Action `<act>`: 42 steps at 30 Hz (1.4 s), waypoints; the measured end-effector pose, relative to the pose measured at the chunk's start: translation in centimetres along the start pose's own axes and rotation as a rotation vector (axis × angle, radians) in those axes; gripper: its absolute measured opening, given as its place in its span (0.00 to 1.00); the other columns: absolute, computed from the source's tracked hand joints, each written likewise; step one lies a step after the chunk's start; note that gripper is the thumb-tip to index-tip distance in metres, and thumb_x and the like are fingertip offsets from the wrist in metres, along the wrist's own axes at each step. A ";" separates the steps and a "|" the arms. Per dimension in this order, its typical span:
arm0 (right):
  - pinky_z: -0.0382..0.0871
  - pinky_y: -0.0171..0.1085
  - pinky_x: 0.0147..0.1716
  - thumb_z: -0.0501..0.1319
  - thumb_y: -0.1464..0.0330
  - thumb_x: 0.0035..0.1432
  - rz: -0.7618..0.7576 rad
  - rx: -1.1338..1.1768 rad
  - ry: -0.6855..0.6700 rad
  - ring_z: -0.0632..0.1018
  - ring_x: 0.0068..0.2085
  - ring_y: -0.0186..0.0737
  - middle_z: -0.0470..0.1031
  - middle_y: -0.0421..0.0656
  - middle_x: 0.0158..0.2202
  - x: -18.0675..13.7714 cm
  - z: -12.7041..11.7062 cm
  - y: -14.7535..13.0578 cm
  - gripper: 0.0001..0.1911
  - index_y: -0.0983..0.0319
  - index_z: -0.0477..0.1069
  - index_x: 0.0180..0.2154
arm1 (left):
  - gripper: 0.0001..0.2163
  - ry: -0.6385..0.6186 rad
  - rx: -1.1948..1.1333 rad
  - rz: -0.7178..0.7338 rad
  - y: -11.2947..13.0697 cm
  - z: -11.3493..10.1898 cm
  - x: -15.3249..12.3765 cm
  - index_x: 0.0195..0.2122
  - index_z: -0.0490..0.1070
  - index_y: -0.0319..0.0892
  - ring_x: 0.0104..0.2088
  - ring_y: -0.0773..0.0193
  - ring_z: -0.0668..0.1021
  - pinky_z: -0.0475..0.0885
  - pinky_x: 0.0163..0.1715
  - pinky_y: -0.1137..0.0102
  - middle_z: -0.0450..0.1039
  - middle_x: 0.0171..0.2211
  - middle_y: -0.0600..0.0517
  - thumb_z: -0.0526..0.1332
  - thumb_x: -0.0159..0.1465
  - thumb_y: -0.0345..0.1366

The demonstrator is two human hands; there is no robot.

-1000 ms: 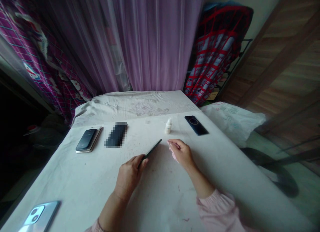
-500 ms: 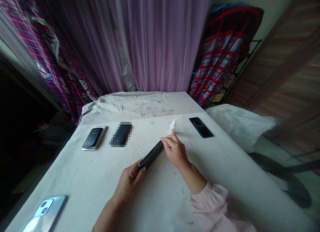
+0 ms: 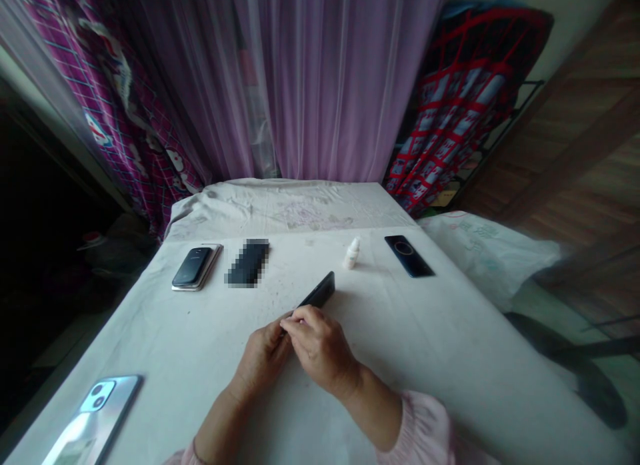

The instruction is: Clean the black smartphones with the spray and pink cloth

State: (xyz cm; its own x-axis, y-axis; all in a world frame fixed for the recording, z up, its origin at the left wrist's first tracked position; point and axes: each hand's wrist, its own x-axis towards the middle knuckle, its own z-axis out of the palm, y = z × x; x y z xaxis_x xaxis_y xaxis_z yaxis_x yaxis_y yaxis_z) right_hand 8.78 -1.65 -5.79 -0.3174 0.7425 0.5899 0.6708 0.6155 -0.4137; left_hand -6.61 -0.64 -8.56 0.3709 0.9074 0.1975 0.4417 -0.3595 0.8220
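My left hand point(image 3: 265, 355) is closed around the lower end of a dark phone point(image 3: 323, 291), which is tilted up on edge above the table. The fingers of my right hand point(image 3: 323, 348) are pinched together at the phone's edge, right beside my left fingers. Whatever the pinch holds is too small to make out. My right hand covers the lower part of the phone. Beyond the phone's far end stands a small white bottle point(image 3: 353, 253), upright and apart from both hands.
On the white-covered table point(image 3: 400, 331) lie a dark phone with a ring mark point(image 3: 403, 250), a pixelated dark item point(image 3: 249, 263), a black phone point(image 3: 193, 266) on a paler one, and a silver phone point(image 3: 93, 421) at the near left. A plastic bag point(image 3: 495, 248) hangs off the right side.
My right hand has slid from the phone's far end down its edge to my left hand. The far end now shows uncovered, and the view has shifted slightly.
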 end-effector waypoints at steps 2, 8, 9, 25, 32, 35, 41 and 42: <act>0.71 0.34 0.40 0.53 0.76 0.60 -0.008 -0.013 -0.001 0.75 0.37 0.37 0.74 0.45 0.36 0.1 -0.1 0.3 0.14 0.57 0.76 0.39 | 0.14 -0.005 0.015 -0.007 -0.1 0.0 0.0 0.43 0.74 0.41 0.32 0.61 0.80 0.74 0.35 0.71 0.79 0.32 0.52 0.52 0.66 0.40; 0.70 0.32 0.37 0.55 0.75 0.60 0.109 -0.116 0.111 0.75 0.35 0.37 0.74 0.44 0.34 1.2 -2.0 5.8 0.13 0.59 0.78 0.38 | 0.17 -0.047 0.062 -0.019 -0.3 0.0 -0.1 0.54 0.69 0.43 0.30 0.63 0.78 0.72 0.34 0.71 0.78 0.33 0.53 0.51 0.67 0.41; 0.70 0.32 0.38 0.55 0.75 0.60 0.137 -0.140 0.124 0.75 0.35 0.37 0.74 0.44 0.34 1.4 -2.3 6.8 0.13 0.59 0.78 0.39 | 0.17 -0.055 0.057 -0.027 -0.3 0.0 0.0 0.54 0.70 0.42 0.29 0.64 0.77 0.72 0.33 0.72 0.77 0.32 0.54 0.51 0.68 0.41; 0.72 0.33 0.35 0.55 0.66 0.60 0.468 0.086 0.167 0.78 0.34 0.37 0.76 0.44 0.33 -2.2 -2.0 11.3 0.11 0.59 0.77 0.34 | 0.29 -0.070 -0.094 -0.406 -0.9 0.4 0.3 0.61 0.61 0.38 0.21 0.65 0.73 0.70 0.22 0.70 0.70 0.24 0.55 0.56 0.62 0.49; 0.70 0.34 0.36 0.58 0.69 0.57 0.583 -0.020 0.052 0.78 0.35 0.38 0.78 0.43 0.36 -1.3 -1.4 11.6 0.10 0.58 0.78 0.36 | 0.19 0.081 0.667 -0.179 0.7 0.5 0.0 0.49 0.74 0.46 0.44 0.53 0.77 0.74 0.40 0.62 0.72 0.47 0.45 0.60 0.61 0.49; 0.69 0.32 0.36 0.58 0.70 0.58 0.613 -0.077 -0.008 0.78 0.35 0.36 0.78 0.42 0.37 -0.7 -1.1 11.8 0.10 0.57 0.78 0.37 | 0.33 0.086 0.734 -0.036 0.3 1.7 -0.3 0.56 0.69 0.42 0.50 0.45 0.74 0.69 0.49 0.52 0.70 0.52 0.40 0.61 0.56 0.59; 0.68 0.32 0.38 0.58 0.71 0.59 0.550 -0.190 -0.133 0.77 0.38 0.37 0.77 0.42 0.38 -0.5 -1.3 10.9 0.11 0.57 0.79 0.39 | 0.35 0.048 0.778 0.097 -1.3 3.8 -0.7 0.63 0.58 0.36 0.62 0.43 0.64 0.56 0.60 0.46 0.63 0.61 0.37 0.56 0.62 0.57; 0.68 0.32 0.39 0.57 0.72 0.59 0.532 -0.196 -0.146 0.77 0.39 0.37 0.77 0.43 0.39 -0.8 -1.5 10.7 0.13 0.57 0.78 0.40 | 0.34 0.056 0.776 0.101 -1.3 3.9 -0.7 0.63 0.57 0.36 0.62 0.45 0.64 0.56 0.60 0.47 0.63 0.61 0.37 0.55 0.63 0.54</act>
State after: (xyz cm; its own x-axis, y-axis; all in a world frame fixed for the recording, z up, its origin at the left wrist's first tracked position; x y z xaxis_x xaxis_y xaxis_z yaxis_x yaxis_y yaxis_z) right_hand 17.22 3.94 -9.59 0.0178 0.9733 0.2287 0.8704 0.0974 -0.4825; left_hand -4.27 -1.67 -11.84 0.4068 0.8646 0.2948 0.8603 -0.4711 0.1945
